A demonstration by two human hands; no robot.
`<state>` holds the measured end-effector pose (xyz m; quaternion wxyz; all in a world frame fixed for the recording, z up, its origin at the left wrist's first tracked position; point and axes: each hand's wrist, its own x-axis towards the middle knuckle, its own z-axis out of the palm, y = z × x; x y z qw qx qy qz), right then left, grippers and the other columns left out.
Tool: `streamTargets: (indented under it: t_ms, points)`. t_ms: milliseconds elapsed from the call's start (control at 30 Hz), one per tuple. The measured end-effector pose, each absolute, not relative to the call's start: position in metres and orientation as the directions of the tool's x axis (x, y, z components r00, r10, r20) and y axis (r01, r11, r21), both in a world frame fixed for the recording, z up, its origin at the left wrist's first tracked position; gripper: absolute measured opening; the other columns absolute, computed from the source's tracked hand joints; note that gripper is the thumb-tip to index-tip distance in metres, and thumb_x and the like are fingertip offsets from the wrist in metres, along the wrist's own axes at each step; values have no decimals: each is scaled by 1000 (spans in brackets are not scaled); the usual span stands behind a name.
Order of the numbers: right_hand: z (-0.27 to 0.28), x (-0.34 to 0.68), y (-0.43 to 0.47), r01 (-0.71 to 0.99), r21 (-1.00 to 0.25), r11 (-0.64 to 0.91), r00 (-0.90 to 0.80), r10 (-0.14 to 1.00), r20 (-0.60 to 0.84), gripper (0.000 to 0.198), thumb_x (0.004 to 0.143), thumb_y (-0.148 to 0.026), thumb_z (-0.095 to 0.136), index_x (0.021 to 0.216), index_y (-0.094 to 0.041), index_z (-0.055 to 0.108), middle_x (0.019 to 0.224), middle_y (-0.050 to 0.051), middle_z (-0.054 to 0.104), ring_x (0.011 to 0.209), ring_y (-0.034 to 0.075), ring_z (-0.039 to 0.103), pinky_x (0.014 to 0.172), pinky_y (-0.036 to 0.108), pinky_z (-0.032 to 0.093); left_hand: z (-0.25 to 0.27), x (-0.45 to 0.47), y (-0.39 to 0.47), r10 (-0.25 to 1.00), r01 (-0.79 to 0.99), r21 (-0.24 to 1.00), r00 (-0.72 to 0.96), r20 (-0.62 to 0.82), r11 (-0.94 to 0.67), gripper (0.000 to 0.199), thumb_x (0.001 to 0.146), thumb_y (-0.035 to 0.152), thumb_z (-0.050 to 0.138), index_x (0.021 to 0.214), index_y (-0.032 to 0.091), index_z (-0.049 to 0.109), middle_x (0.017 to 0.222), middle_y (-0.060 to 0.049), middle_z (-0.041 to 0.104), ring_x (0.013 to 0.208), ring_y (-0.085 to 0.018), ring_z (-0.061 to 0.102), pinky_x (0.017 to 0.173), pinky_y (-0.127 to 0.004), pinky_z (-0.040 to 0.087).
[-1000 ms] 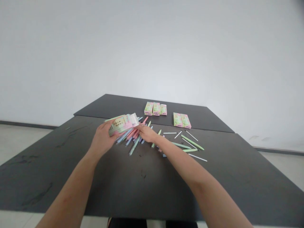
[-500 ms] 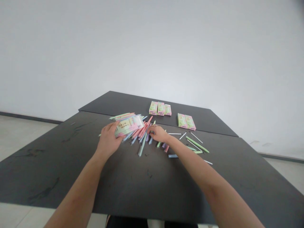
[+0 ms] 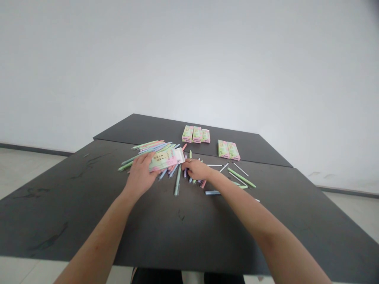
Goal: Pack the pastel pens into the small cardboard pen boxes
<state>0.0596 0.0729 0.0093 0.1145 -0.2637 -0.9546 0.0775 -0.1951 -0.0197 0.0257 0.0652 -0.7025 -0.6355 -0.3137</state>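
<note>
My left hand is closed round a small green-and-pink pen box, its white flap end pointing right. The box is held over a spread of pastel pens. My right hand, with a ring on one finger, is at the flap end with fingertips pinched together and pointing down; what they hold, if anything, is hidden. A purple pen lies at those fingertips. Just below the box, a teal pen points toward me.
Three similar boxes stand at the back, and two more boxes lie to their right. White sticks, a green pen and a blue pen lie near my right forearm. A seam crosses the dark table.
The box in my left hand has moved slightly right and turned more level, its flap end now by my right fingertips. The view has shifted slightly. Fewer red pens show beside the box.
</note>
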Motion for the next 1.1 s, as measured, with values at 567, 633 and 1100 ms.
streamTargets:
  t_ms: [567,633,1100]
  points:
    - [16,121,31,515,-487,706,-492,708,506,22,87,-16,52,108,-19,58,103,8,68,93,19,64,86,33,49,35,-143,-6,851,896,335,81,519,-291,58,74,22,63,130,14,50,133,-16,56,125,-32,49,110,-48,36]
    - [12,125,29,408,-691,597,-258,801,540,17,87,-21,54,103,-19,58,99,7,69,87,18,66,82,33,52,33,-137,-3,846,891,332,98,524,-308,59,73,21,63,130,15,49,133,-15,55,126,-32,48,111,-48,36]
    - [29,147,28,-104,-817,568,377,782,496,30,83,-26,61,108,-23,43,83,-1,69,61,12,64,60,27,53,9,-134,-1,808,876,322,118,578,-358,60,78,25,60,135,16,45,138,-16,50,132,-32,42,113,-49,32]
